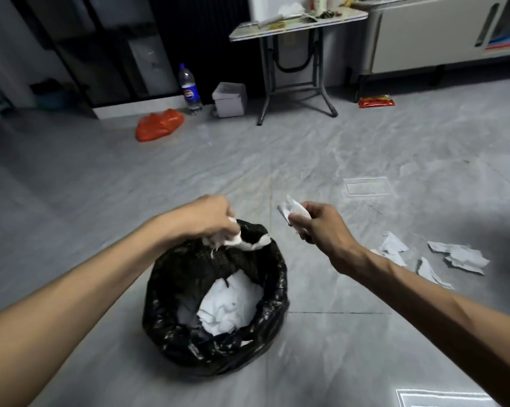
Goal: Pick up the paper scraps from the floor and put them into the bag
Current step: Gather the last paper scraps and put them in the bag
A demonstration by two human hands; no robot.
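Left hand point(211, 217) grips scraps over the bag point(189, 342); right hand point(321, 224) clutches crumpled paper point(293, 212) (beside the bag).

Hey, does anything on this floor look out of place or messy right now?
Yes. Torn white paper scraps lie scattered on the grey tiled floor, right of the black plastic bag. Farther back, a crumpled orange plastic bag and a red snack wrapper also lie loose on the floor.

Bottom-edge scrap point(441, 398) cut off
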